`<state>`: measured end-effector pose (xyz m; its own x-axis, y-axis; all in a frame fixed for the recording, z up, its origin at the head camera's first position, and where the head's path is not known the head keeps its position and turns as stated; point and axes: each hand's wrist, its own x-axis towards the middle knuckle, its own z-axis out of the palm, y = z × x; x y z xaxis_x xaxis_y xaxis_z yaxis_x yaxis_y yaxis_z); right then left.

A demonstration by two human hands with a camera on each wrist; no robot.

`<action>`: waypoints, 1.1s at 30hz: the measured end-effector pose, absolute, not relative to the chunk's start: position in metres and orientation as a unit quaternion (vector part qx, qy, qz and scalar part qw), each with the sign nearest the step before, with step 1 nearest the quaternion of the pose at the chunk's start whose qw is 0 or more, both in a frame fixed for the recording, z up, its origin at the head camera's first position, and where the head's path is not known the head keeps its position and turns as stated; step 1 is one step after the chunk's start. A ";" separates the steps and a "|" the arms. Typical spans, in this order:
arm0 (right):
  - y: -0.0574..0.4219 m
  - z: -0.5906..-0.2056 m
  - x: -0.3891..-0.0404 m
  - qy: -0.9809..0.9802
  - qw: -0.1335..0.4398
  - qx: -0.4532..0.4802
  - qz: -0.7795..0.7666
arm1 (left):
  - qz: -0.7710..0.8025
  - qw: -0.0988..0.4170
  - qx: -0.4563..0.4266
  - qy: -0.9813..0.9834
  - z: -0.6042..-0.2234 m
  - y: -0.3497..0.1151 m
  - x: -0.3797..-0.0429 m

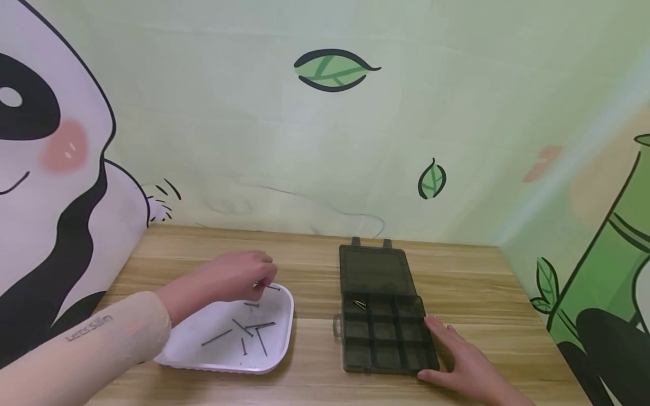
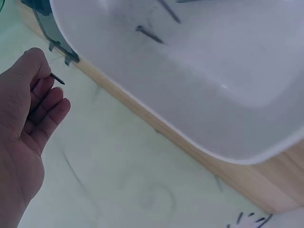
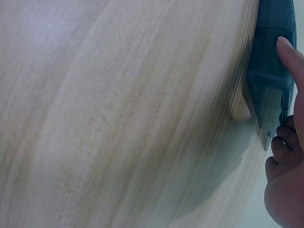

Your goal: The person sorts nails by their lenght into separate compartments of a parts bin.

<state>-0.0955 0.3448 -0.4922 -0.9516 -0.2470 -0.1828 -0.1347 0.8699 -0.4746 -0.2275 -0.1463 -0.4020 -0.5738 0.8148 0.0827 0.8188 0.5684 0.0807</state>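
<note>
My left hand (image 1: 244,274) is over the far side of a white tray (image 1: 292,324). Thumb and fingertips pinch a thin dark nail (image 2: 57,79), whose pointed end sticks out in the left wrist view. Several loose nails (image 1: 242,327) of different lengths lie in the tray. To its right stands a dark see-through compartment box (image 1: 387,332), its lid (image 1: 376,269) folded back toward the wall. A few short nails (image 1: 360,305) lie in its far left compartment. My right hand (image 1: 469,363) touches the box's right side and near right corner, fingers extended along the edge.
Tray and box stand on a wood-grain table (image 1: 317,349). A printed pale green wall sheet (image 1: 244,141) with leaves and a panda rises behind the table and at both sides. The lid's two latches (image 1: 387,243) point toward the wall.
</note>
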 end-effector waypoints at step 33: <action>0.348 -0.495 -0.096 0.959 0.088 -0.124 -0.238 | -0.031 0.017 -0.559 -0.828 -0.416 -0.012 -0.233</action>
<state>-0.0958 0.3483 -0.4950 -0.9536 -0.2803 -0.1101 -0.1964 0.8561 -0.4780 -0.2329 -0.0118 -0.4164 -0.3737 0.9254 0.0628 0.9275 0.3724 0.0318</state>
